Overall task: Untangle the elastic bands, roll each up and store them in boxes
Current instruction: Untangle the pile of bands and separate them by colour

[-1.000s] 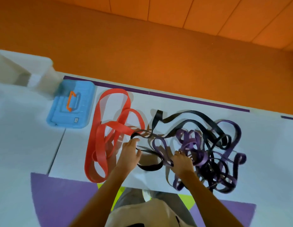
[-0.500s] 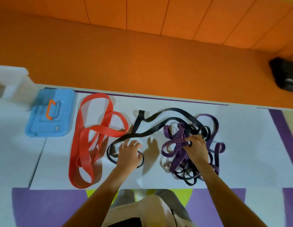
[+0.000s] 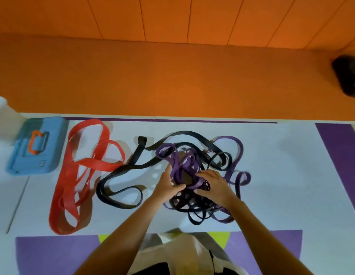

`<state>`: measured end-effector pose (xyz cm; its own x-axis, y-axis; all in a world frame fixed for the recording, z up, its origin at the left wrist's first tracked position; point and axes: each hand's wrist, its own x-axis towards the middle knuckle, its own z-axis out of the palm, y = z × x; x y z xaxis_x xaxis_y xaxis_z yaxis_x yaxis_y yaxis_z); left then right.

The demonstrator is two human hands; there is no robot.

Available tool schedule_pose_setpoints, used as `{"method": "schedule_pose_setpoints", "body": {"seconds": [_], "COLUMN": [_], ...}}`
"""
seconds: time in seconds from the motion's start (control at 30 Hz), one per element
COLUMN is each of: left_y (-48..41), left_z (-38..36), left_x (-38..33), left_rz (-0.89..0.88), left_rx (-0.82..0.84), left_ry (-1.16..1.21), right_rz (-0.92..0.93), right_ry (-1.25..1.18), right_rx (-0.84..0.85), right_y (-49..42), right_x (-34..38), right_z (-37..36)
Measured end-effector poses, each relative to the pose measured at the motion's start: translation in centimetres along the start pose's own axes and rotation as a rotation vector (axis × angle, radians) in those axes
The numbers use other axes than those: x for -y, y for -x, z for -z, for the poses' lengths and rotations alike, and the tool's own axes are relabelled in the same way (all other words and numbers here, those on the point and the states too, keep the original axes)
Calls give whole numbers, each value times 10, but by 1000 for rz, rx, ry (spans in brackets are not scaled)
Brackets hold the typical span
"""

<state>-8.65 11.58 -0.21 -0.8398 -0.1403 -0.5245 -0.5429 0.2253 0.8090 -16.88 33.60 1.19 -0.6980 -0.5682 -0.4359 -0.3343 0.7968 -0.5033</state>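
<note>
Brings the left hand (image 3: 168, 185) across from the black band (image 3: 141, 141) to join the right hand (image 3: 216, 187) on the purple band (image 3: 177, 165), middle of the counter (image 3: 281, 165); curls both hands' fingers (image 3: 204, 176) round its strands (red band (image 3: 97, 162) already free). Likely frees purple next.

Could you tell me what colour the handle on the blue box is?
The handle is orange; head view.

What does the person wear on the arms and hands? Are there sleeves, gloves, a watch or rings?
Nothing that shows. The left hand and the right hand have no gloves, and no ring is visible. The left forearm and the right forearm are uncovered down to the picture's lower edge: no sleeve, watch or bracelet.
</note>
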Motion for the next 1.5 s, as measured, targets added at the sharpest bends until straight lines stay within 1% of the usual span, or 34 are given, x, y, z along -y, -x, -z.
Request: {"method": "schedule_pose_setpoints", "body": {"seconds": [0.07,0.13,0.17,0.23,0.3,0.37,0.47,0.5,0.53,0.57,0.63,0.67,0.7,0.77,0.83,0.93,1.0,1.03,1.07,1.1,1.17,1.27,1.3,1.33,1.37,1.4,1.5], "left_y": [-6,-10,-11,-10,-9,-7,0,4,7,8,6,5,3,-2,-4,-6,-5,-5,-4,-3,-2,0,1,3,4,5,8], "left_z": [-7,-13,-15,-19,-24,-28,-34,-37,-39,-40,-42,-43,-45,-46,-45,-41,-39,-39,-38,-39,-43,-49,-52,-54,-56,-57,-60], "left_x": [2,7,8,9,9,7,1,-2,-2,0,8,10,11,10,5,2,2,3,4,6,9,12,12,11,10,9,8], "left_rz": [32,66,90,128,121,117,210,199,138,28,-190,-230,-230,-200,-178,-62,23,48,61,66,71,115,122,119,112,110,131], "left_rx": [-16,-10,-17,-42,-90,-200,-440,-485,-498,-476,-331,-245,-176,-129,-179,-376,-482,-499,-506,-513,-534,-535,-525,-521,-526,-531,-501], "left_ry": [34,49,55,53,54,0,-166,-196,-233,-289,-463,-533,-575,-569,-428,-191,-125,-108,-97,-90,-67,-52,-63,-87,-125,-167,-212], "right_rz": [32,76,87,98,116,152,125,110,103,117,181,204,222,248,189,-33,-161,-211,-247,-265,-270,-244,-240,-240,-240,-233,-180], "right_ry": [158,199,201,198,155,82,-96,-122,-141,-172,-237,-249,-250,-255,-284,-287,-282,-269,-237,-186,-78,-22,5,37,67,90,176], "right_rx": [139,247,263,228,177,165,112,79,47,11,-56,-83,-107,-160,-207,-329,-444,-471,-455,-391,-156,223,308,359,372,344,147], "right_y": [8,16,18,20,17,14,10,8,6,4,0,-1,-2,-3,0,6,9,9,9,9,8,6,5,3,0,-3,-8], "right_x": [-23,-42,-51,-61,-65,-63,-62,-65,-68,-72,-81,-82,-83,-85,-87,-92,-93,-92,-89,-86,-74,-51,-44,-38,-36,-34,-32], "right_z": [2,-1,-2,-3,-2,1,11,16,21,25,33,37,40,43,47,56,63,66,68,68,64,43,33,23,15,9,-1]}}
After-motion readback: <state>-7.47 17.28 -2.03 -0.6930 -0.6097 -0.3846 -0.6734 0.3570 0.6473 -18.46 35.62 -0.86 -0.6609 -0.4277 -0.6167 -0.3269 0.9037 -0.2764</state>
